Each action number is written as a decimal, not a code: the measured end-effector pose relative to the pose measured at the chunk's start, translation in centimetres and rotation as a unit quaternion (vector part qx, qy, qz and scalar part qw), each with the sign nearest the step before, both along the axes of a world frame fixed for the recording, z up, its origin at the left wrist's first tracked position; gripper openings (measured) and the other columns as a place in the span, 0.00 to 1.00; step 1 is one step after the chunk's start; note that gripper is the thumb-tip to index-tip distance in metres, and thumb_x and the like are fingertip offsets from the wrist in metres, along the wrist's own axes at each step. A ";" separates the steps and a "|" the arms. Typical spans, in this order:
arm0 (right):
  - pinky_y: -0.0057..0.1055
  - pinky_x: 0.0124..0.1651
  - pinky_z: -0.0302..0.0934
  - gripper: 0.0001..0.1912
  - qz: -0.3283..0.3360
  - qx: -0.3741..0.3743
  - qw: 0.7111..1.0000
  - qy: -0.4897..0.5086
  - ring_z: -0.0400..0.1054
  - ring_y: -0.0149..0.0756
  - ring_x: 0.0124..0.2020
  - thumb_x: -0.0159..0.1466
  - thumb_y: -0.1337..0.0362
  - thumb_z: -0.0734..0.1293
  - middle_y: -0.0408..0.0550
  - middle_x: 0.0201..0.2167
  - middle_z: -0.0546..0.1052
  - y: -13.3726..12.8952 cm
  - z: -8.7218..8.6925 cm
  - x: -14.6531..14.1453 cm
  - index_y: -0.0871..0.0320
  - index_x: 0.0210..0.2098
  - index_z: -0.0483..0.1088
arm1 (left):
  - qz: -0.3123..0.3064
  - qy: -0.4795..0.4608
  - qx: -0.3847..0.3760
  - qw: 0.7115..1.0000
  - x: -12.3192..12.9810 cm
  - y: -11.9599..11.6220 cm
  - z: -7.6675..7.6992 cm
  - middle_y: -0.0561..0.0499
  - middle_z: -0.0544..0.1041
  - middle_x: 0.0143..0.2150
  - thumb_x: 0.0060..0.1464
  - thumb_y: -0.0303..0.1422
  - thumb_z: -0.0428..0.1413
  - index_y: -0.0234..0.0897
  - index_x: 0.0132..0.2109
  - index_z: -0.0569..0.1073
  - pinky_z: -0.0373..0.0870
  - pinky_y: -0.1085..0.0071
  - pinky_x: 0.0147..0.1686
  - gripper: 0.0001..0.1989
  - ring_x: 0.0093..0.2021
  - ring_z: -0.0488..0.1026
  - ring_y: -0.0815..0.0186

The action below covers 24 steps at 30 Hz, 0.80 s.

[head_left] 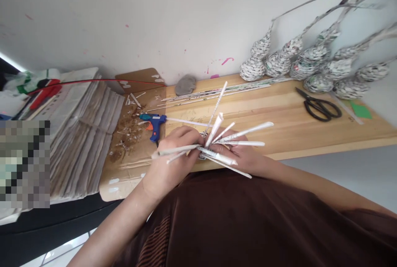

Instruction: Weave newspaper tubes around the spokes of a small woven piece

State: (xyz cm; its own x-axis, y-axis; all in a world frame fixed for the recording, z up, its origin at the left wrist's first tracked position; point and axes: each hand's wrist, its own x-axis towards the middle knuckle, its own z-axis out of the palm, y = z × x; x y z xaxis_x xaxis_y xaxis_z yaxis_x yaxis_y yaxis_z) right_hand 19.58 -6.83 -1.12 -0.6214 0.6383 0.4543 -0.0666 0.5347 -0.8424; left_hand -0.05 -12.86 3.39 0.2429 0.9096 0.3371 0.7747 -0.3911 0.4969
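Above a brown-clad lap [235,221], the left hand [169,155] and right hand [240,153] close their grip on a fan of rolled paper tubes [217,140] at the bench [279,122] edge; slackened fingers there could let the spokes spring apart.

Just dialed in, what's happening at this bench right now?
A person holds a fan of rolled paper tubes over the wooden table. The left hand pinches one tube near the centre, and the right hand supports the cluster from beneath. A blue glue gun lies on cardboard beside them. Black scissors and finished woven paper pieces sit at the back right.
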 end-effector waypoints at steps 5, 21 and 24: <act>0.32 0.41 0.72 0.05 -0.020 -0.083 0.995 0.053 0.76 0.35 0.37 0.68 0.65 0.66 0.47 0.35 0.80 0.0 -1.0 -0.4 0.57 0.37 0.74 | 0.004 -0.093 -0.013 0.996 0.1 -0.3 -0.6 0.48 0.81 0.41 0.58 0.22 0.56 0.38 0.34 0.74 0.73 0.68 0.42 0.07 0.42 0.78 0.63; 0.38 0.52 0.72 0.12 0.003 -0.045 0.999 0.006 0.76 0.40 0.48 0.71 0.64 0.63 0.51 0.46 0.80 -0.2 -0.5 1.9 0.54 0.49 0.77 | 0.109 -0.201 -0.026 0.973 1.2 -1.4 -2.2 0.49 0.82 0.40 0.56 0.29 0.62 0.37 0.32 0.75 0.75 0.71 0.40 0.05 0.39 0.79 0.65; 0.36 0.50 0.72 0.12 0.005 -0.076 0.997 0.007 0.77 0.38 0.45 0.71 0.63 0.63 0.51 0.46 0.80 -0.5 -1.0 2.0 0.54 0.48 0.77 | 0.105 -0.243 -0.041 0.964 1.4 -1.5 -2.4 0.48 0.81 0.41 0.58 0.30 0.61 0.37 0.33 0.74 0.75 0.70 0.40 0.05 0.40 0.79 0.65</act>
State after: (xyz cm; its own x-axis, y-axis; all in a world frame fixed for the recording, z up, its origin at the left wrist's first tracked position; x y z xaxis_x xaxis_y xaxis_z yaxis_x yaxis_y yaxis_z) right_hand 21.62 -7.28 -2.16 -0.6230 0.6935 0.3618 -0.0834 0.4010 -0.9123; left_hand 1.33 -14.35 0.98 -0.1180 0.9498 0.2898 0.5012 -0.1950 0.8431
